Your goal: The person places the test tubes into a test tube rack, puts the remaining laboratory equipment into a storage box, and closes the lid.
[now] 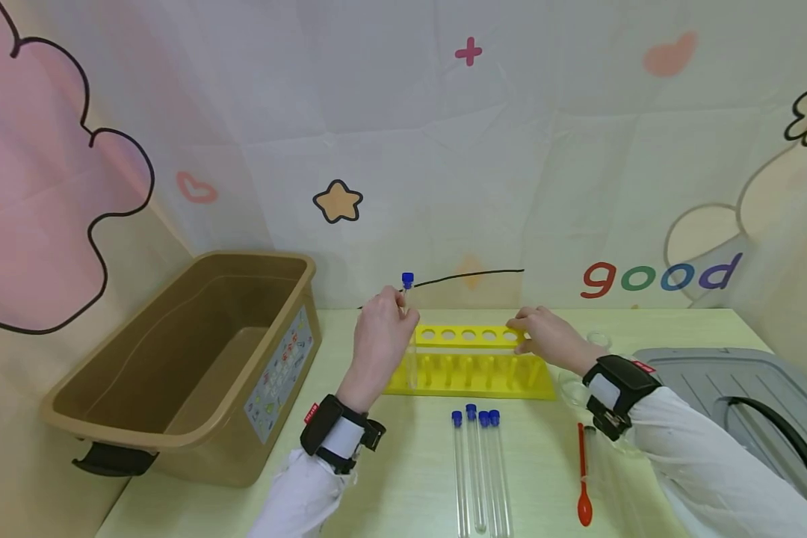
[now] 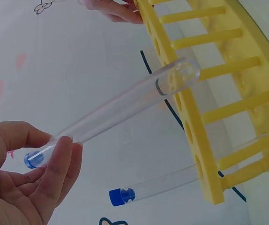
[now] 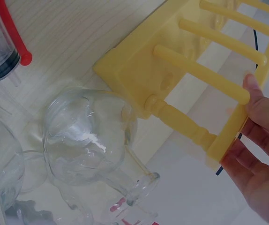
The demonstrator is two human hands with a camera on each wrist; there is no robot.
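A clear test tube [image 2: 120,108] with a blue cap is pinched between the thumb and fingers of my left hand [image 1: 382,332]. It slants toward the holes of a yellow test tube rack [image 1: 471,386]. A second blue-capped test tube [image 2: 165,183] stands in the rack's end hole, in the left wrist view. At the rack's right end, my right hand [image 1: 553,338] grips the upper bar between thumb and fingers, clearer in the right wrist view. Several capped test tubes [image 1: 477,471] lie side by side on the table in front of the rack.
A brown bin [image 1: 289,359] stands at left. Right of the loose tubes lie a red spoon [image 1: 583,478] and a syringe [image 3: 1,51]. A clear glass flask [image 3: 87,136] and other glassware sit by the rack's right end. Farther right is a grey lid [image 1: 699,366] with a black handle.
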